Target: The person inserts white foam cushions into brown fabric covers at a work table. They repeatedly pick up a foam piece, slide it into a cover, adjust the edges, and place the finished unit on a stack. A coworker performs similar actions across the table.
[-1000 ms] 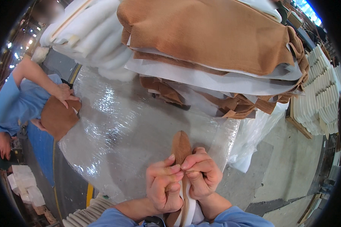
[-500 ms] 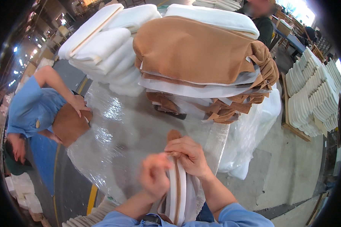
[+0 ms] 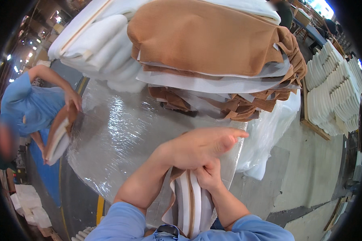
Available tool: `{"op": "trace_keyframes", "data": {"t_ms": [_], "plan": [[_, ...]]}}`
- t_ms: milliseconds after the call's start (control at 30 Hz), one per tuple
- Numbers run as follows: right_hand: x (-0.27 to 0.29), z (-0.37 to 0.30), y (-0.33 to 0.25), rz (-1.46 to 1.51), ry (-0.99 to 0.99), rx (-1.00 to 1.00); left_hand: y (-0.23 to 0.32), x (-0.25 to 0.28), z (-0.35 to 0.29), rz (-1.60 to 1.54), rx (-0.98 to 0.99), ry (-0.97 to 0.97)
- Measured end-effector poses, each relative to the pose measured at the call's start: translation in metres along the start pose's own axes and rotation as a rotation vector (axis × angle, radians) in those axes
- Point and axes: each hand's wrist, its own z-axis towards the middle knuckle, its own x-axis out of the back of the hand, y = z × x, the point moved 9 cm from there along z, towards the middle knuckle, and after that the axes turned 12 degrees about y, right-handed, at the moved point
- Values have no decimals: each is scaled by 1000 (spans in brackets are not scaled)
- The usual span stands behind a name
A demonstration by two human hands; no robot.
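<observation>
Head view: padded cover pinched beneath both hands' fingers.

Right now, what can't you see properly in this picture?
Head view only:
- Right hand: mostly hidden under the left hand.
- White and tan padded piece: top covered by both hands, bottom cut by the picture's edge.
- Co-worker's padded piece: partly hidden behind the wrapped table.
</observation>
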Motion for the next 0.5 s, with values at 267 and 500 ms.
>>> {"op": "trace_keyframes", "data": {"t_ms": [267,500], "plan": [[-16,8,-23,-109,-99,223,-6,36,-42,-326,19,500],[-28,8,-52,-179,-81,287,-73,52,-77,-468,46,722]]}}
